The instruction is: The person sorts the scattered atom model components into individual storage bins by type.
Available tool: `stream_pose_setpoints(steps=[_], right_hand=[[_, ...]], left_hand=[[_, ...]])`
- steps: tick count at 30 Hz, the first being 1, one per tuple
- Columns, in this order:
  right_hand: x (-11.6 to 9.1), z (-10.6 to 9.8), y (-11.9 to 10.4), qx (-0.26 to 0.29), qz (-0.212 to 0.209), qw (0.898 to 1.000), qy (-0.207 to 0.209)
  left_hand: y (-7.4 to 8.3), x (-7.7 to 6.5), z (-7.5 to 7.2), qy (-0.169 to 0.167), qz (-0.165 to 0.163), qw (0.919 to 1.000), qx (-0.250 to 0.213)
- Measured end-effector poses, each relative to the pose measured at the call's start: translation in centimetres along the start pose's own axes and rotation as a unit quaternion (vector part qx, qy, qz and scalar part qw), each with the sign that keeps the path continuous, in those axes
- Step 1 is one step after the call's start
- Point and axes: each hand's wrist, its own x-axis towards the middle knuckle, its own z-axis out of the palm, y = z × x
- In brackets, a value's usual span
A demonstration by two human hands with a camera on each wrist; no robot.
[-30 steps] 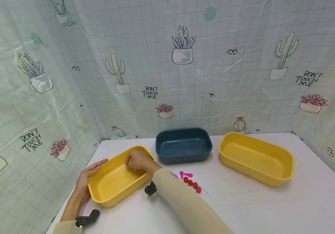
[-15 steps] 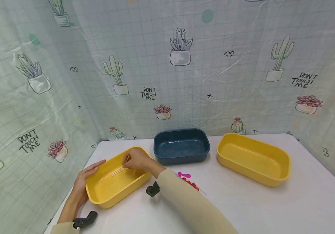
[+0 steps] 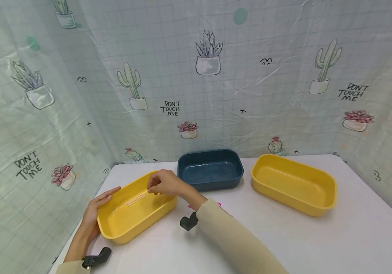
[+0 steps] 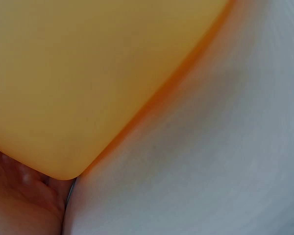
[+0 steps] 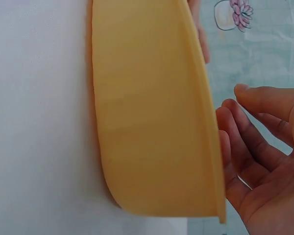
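Head view: from my remote seat I watch the person's right hand (image 3: 165, 182), now lifted clear of the thin, pale, straight sticks (image 3: 135, 200); half a second ago its fingertips were at their upper end. A gap now shows between them, and the sticks lie inside the yellow, rectangular, round-cornered plastic tray (image 3: 144, 223), at the left of the white table (image 3: 284, 239). I take this to mean they have been released there. The right wrist view shows that hand's fingers loosely curved, with nothing between them. The left hand (image 3: 94, 210) rests against the tray's left end, fingers stretched along its outside, pinching nothing I can see. The sticks look slim and lie close together on a slant; I cannot count them surely. A beige sleeve (image 3: 240, 238) mostly hides some small bright pink pieces (image 3: 219, 204).
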Motion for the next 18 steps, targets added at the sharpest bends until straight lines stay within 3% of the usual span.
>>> stream_pose_setpoints(steps=[7, 18], right_hand=[[-2.2, -1.8, 0.0, -0.021, -0.017, 1.000, 0.003], [-6.5, -4.3, 0.2, -0.034, -0.043, 0.998, 0.002]], left_hand=[[0.0, -0.1, 0.2, 0.005, 0.003, 0.9999, 0.011], [0.1, 0.0, -0.1, 0.017, -0.018, 0.9995, 0.020]])
